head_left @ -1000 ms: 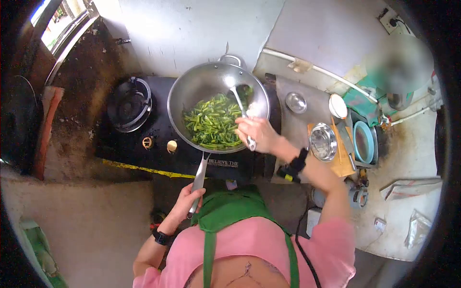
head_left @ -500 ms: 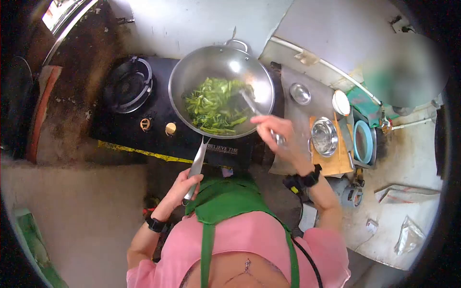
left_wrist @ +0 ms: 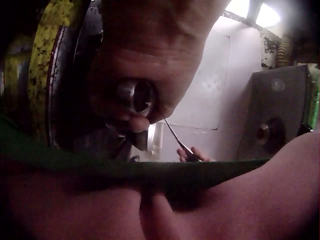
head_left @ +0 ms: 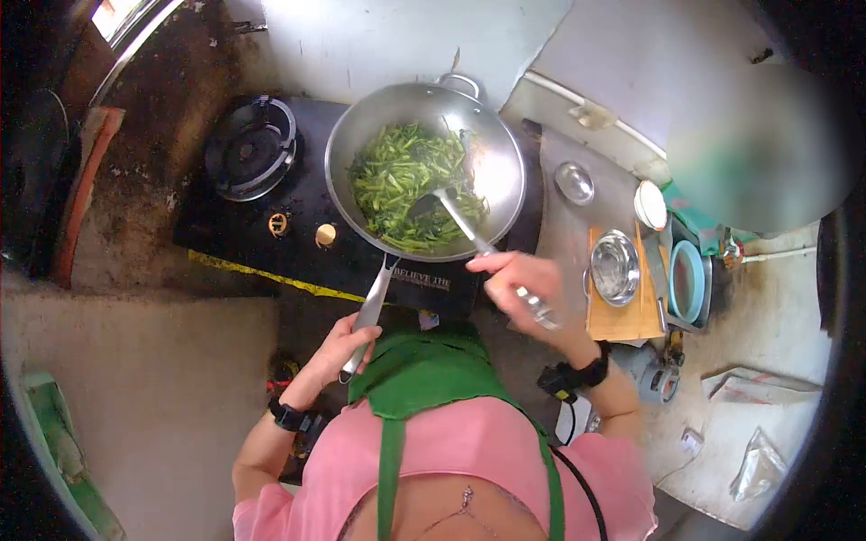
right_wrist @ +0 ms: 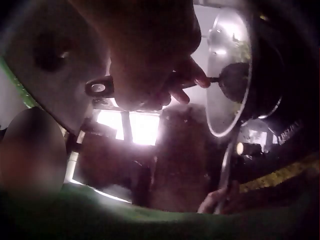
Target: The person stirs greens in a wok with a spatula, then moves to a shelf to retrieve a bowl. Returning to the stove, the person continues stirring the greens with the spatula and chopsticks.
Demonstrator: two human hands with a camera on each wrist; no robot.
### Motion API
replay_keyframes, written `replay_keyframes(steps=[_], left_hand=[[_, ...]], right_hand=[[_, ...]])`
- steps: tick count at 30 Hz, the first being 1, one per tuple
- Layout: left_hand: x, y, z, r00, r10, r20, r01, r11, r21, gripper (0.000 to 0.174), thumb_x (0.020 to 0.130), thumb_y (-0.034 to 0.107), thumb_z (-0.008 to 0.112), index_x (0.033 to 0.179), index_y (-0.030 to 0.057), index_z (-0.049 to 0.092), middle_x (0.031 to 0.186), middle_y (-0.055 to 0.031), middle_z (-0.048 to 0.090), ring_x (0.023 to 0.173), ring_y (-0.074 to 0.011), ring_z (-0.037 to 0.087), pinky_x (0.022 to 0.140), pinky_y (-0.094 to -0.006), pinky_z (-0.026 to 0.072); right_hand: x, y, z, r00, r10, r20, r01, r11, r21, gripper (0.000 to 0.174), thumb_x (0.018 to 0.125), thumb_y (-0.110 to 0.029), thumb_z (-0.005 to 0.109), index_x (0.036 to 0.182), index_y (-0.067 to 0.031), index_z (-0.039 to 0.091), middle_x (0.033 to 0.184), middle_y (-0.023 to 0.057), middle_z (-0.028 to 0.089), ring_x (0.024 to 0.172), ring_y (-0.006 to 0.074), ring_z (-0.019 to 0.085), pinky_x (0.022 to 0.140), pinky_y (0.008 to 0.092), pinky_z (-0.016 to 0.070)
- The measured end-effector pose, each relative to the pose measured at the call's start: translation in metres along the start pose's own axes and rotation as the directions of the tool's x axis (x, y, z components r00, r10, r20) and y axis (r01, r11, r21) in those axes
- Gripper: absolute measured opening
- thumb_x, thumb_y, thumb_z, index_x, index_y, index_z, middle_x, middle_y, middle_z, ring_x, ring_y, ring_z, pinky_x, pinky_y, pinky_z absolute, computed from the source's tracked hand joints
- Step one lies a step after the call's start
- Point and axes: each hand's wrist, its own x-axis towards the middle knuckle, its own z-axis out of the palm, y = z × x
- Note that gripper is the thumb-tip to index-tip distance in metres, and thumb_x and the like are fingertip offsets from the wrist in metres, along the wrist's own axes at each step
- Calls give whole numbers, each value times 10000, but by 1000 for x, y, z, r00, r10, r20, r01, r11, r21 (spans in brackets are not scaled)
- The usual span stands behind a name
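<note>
A steel wok [head_left: 492, 126] stands on the right side of the black gas stove, with chopped leafy greens [head_left: 397, 185] in it. My left hand [head_left: 345, 347] grips the wok's long handle [head_left: 372, 307] near its end; in the left wrist view the handle's end [left_wrist: 142, 97] pokes out of the fist. With my right hand [head_left: 523, 288] I hold a metal wok spatula [head_left: 460, 216] by its handle, past the wok's front right rim. Its blade, dark in the right wrist view, rests low among the greens, partly hidden by them.
An unused burner [head_left: 251, 149] and two gold knobs lie left of the wok. On the right counter are a small metal bowl [head_left: 575, 183], a steel basin [head_left: 615, 268] on a wooden board [head_left: 622, 323], a knife [head_left: 656, 275], a white bowl [head_left: 650, 205] and a blue basin [head_left: 687, 281].
My right hand has drawn the spatula from the wok's right side toward the front, turning the greens, which now spread wider. The left hand keeps its grip on the handle. The head view has shifted slightly.
</note>
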Motion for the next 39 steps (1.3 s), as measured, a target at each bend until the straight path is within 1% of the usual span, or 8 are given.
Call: replay_keyframes(steps=[6, 12, 17, 20, 22, 28, 33, 39], left_hand=[[-3, 4, -1, 999, 18, 26, -19, 1000, 22, 219, 835, 213, 563, 931, 53, 449, 551, -13, 480, 400, -106, 462, 347, -240, 380], [-5, 4, 2, 1000, -3, -18, 4, 1000, 20, 256, 835, 219, 562, 981, 38, 455, 555, -14, 482, 408, -100, 467, 356, -233, 386], [-4, 1, 1, 1000, 25, 4, -25, 1000, -2, 280, 833, 220, 568, 1005, 28, 456, 553, -13, 482, 408, -96, 465, 356, -227, 376], [-3, 2, 1, 1000, 5, 9, -5, 1000, -10, 277, 835, 213, 566, 1006, 25, 455, 548, -12, 481, 407, -97, 464, 355, -227, 371], [-5, 5, 2, 1000, 4, 13, -4, 1000, -10, 275, 835, 209, 565, 1006, 24, 454, 546, -13, 480, 405, -98, 462, 355, -229, 371], [-5, 5, 2, 1000, 15, 21, -14, 1000, -18, 276, 834, 209, 569, 998, 20, 452, 544, -15, 479, 400, -97, 458, 348, -231, 367], [-6, 6, 2, 1000, 22, 12, -22, 1000, -12, 279, 832, 214, 573, 986, 18, 449, 552, -15, 483, 401, -95, 460, 344, -231, 367], [-5, 7, 1, 1000, 19, 10, -19, 1000, 5, 275, 830, 213, 571, 983, 19, 452, 558, -15, 487, 407, -95, 467, 351, -227, 374]], right_hand=[[39, 72, 21, 989, -51, -136, 27, 985, -172, 57, 749, 6, 606, 730, 8, 552, 889, 151, 647, 607, 177, 590, 572, 278, 469], [84, 90, 39, 971, 43, -235, -13, 992, 129, 78, 808, -19, 583, 741, 10, 554, 935, 88, 658, 666, 102, 572, 586, 236, 445], [41, 39, 6, 988, -13, 152, 13, 1000, -1, 57, 800, -38, 590, 785, 16, 593, 897, 108, 656, 770, 143, 617, 676, 270, 483], [30, -6, -47, 988, 76, 132, -79, 997, 13, 82, 816, -68, 580, 807, 5, 617, 916, 117, 661, 826, 142, 620, 731, 263, 481], [25, -23, -69, 922, 367, 120, -379, 921, 90, 150, 851, -120, 555, 831, 11, 625, 961, 126, 657, 869, 167, 622, 790, 279, 481], [19, -7, -11, 799, 599, 56, -544, 679, 493, 247, 902, -157, 502, 918, 67, 605, 1008, 157, 639, 945, 215, 618, 834, 312, 491], [57, 36, 57, 864, 472, -176, -258, 714, 651, 219, 905, -127, 497, 930, 57, 614, 1003, 125, 648, 881, 172, 633, 773, 274, 495], [62, 72, 43, 1000, -5, 0, 5, 990, 138, 89, 829, -39, 566, 754, 2, 588, 950, 104, 662, 787, 141, 622, 692, 265, 480]])
